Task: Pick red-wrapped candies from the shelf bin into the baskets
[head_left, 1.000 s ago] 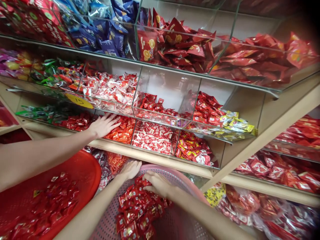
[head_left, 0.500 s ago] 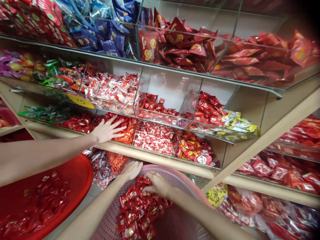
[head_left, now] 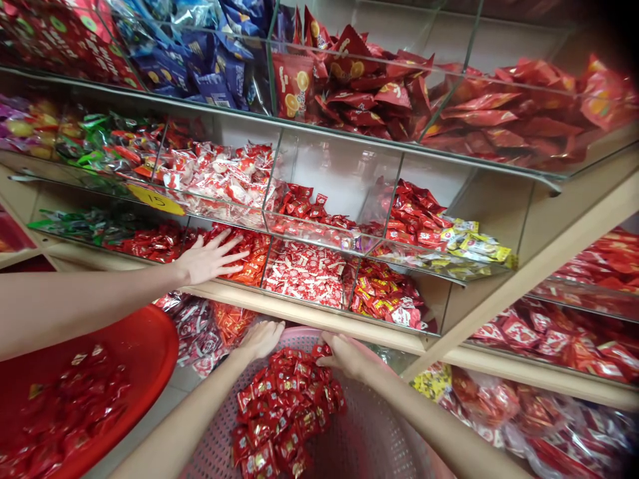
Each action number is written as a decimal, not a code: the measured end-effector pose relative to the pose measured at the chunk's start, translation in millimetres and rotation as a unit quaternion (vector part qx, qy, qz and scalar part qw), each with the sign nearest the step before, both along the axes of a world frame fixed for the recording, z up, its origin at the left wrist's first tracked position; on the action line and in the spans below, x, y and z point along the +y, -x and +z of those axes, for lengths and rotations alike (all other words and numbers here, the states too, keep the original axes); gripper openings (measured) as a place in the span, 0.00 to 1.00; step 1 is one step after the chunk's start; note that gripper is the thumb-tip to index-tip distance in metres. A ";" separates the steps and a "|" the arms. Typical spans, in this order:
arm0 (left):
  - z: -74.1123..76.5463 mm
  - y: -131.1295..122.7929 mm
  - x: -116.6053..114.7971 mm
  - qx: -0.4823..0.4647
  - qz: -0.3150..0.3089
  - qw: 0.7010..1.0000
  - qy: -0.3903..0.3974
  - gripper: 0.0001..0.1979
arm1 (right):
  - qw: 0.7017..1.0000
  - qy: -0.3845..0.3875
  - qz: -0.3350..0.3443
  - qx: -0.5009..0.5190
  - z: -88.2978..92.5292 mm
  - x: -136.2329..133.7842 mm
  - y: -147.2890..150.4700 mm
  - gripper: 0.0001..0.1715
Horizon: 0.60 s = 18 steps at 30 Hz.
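My left hand (head_left: 262, 338) is closed over the far left rim of a pink perforated plastic basket (head_left: 214, 429). Inside the basket lies a heap of red wrapped candies (head_left: 284, 406). At the far right side of the heap, my right hand (head_left: 347, 356) has its thumb and fingers bent around one or more red wrapped candies (head_left: 323, 349), close to the rim. Another person's hand (head_left: 210, 258) reaches in from the left, fingers spread over the orange-red candies (head_left: 253, 259) in a lower shelf compartment.
A red basin (head_left: 167, 346) with red wrapped candies stands at left. Glass-fronted shelves (head_left: 339, 136) of sweets rise in front, with a wooden ledge (head_left: 299, 316) just beyond the basket. Bagged sweets (head_left: 519, 406) lie below at right. A yellow "15" tag (head_left: 156, 199) hangs mid-left.
My right hand has moved right, off the top of the heap toward the basket's far right rim. My left hand stays on the rim. The other person's hand has barely shifted.
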<state>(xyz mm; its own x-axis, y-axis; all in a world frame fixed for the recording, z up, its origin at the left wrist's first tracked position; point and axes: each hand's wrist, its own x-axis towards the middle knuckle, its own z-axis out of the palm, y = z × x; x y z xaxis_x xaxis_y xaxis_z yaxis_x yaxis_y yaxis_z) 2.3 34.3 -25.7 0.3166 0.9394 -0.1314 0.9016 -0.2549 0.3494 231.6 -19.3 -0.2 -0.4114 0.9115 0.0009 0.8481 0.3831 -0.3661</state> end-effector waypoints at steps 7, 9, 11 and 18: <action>3.3 -1.1 -3.1 -0.004 0.003 1.000 0.000 0.32 | 0.961 -0.075 0.068 -0.258 12.5 0.1 28.1 0.20; 4.9 -1.7 -4.2 -0.006 0.008 1.000 0.001 0.32 | 0.953 -0.078 0.082 -0.280 9.2 1.7 33.3 0.22; 6.8 -1.9 -5.3 -0.007 0.011 1.000 0.002 0.33 | 0.950 -0.081 0.093 -0.289 5.5 3.9 34.5 0.23; 7.8 -0.4 -5.9 -0.008 0.004 1.000 0.002 0.33 | 0.977 -0.071 0.018 -0.201 12.3 1.5 24.3 0.28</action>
<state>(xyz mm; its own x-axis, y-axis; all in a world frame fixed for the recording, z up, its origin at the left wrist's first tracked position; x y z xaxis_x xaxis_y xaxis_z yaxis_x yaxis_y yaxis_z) 2.7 28.5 -17.9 0.3109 0.9416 -0.1296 0.8977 -0.2461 0.3654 207.3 -17.8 12.1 -0.4371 0.8984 -0.0423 0.8970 0.4389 0.0522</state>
